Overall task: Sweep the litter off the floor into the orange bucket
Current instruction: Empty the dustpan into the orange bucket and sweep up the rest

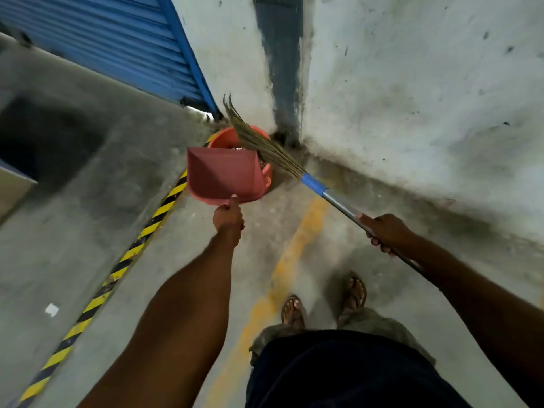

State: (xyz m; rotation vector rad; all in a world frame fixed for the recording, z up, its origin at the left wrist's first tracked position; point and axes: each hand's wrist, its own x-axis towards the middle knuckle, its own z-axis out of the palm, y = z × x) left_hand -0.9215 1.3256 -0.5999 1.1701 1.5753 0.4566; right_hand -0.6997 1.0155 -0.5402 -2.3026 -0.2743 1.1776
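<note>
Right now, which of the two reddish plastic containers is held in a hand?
The flat pinkish-red plastic dustpan is the held one, gripped by the left hand; the round orange plastic bucket stands on the floor behind it.

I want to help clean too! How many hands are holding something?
2. The left hand grips the pink dustpan at the orange bucket; the right hand grips the broom handle. No other hands show.

left hand (228,219) grips pink dustpan (223,175) over orange bucket (226,138) | right hand (387,232) grips broom (265,142)
</note>
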